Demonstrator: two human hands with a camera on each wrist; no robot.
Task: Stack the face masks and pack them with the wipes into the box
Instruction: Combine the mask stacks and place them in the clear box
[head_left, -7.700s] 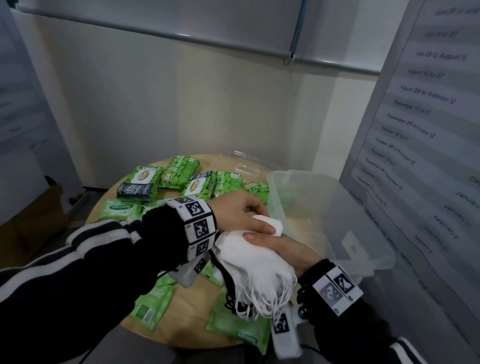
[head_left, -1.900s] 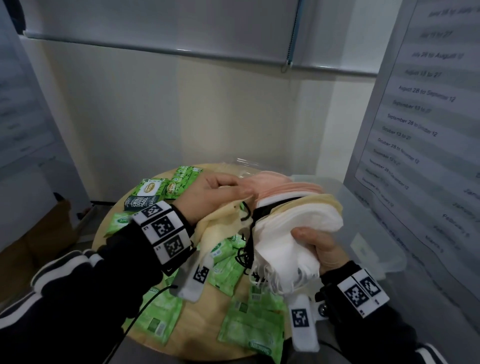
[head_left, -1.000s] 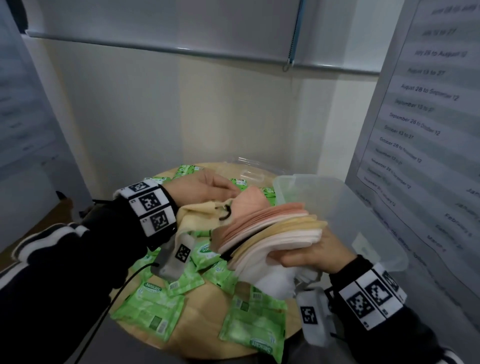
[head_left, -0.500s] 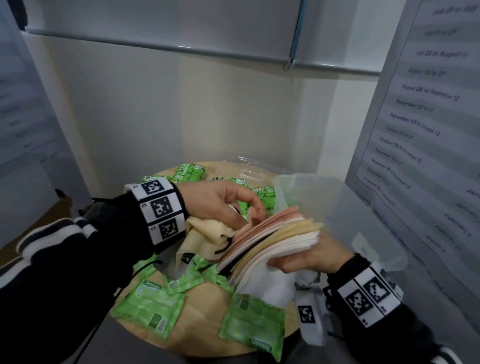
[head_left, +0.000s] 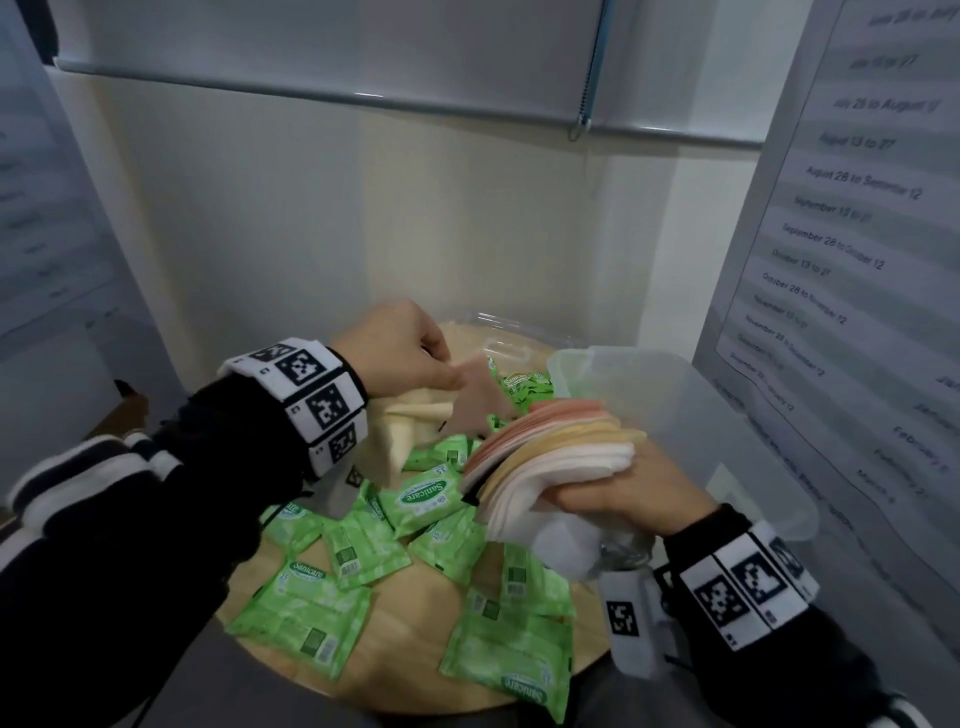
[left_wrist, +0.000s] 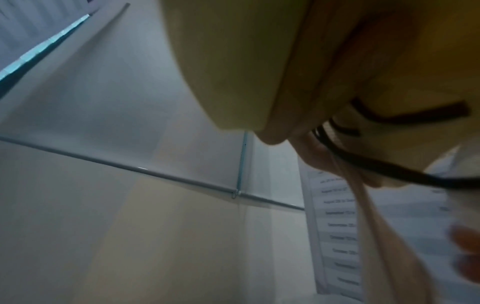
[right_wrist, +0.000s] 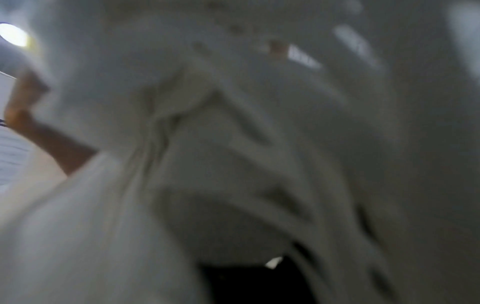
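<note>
My right hand (head_left: 608, 493) grips a fanned stack of face masks (head_left: 550, 457), pink on top, yellow and white below, held over the table beside the clear plastic box (head_left: 727, 415). My left hand (head_left: 405, 353) pinches a pink mask (head_left: 480, 395) lifted off the stack's left side, with yellow masks (head_left: 410, 426) bunched under the palm. Green wipe packets (head_left: 426, 493) lie scattered on the round wooden table (head_left: 415, 623). The left wrist view shows yellow masks (left_wrist: 233, 61) with black ear loops close up. The right wrist view is filled by blurred white masks (right_wrist: 233, 164).
The clear box stands at the table's right edge against a board with printed dates (head_left: 841, 260). A clear lid (head_left: 514, 332) lies at the back of the table. A wall and a roller blind (head_left: 363, 52) close off the far side.
My left hand has lifted up and left, drawing a pink mask away from the top of the stack. The right hand still holds the stack in about the same place.
</note>
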